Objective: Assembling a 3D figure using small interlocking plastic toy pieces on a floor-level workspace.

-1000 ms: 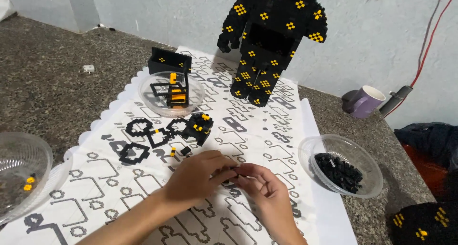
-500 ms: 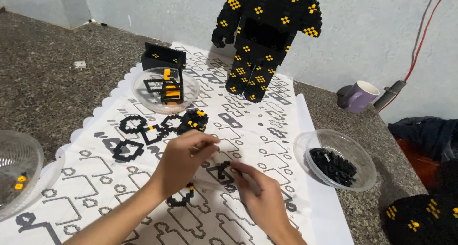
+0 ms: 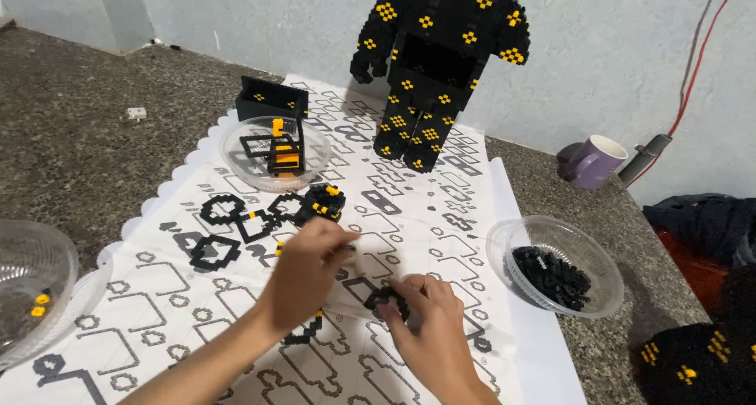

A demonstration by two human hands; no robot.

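Hands meet low centre over white patterned mat (image 3: 441,216). Left hand (image 3: 303,275) has fingers pinched narrow on something tiny at its tips, too small to identify. Right hand (image 3: 429,326) holds small black brick ring (image 3: 386,299) against the mat, fingertips curled round it. Ring sits just at 4 o'clock of the left fingertips, close but apart. Short black-and-yellow brick strip (image 3: 303,334) lies under the left wrist. Flat black brick outlines (image 3: 228,224) at 10 o'clock of the hands. Clear bowl (image 3: 276,149) with black frames and an orange piece at 11. Black box (image 3: 272,99) just behind it. Tall black-and-yellow brick figure (image 3: 437,58) at 12, against the wall. Clear bowl of loose black bricks (image 3: 555,267) at 3. Purple mug (image 3: 594,161) at 1
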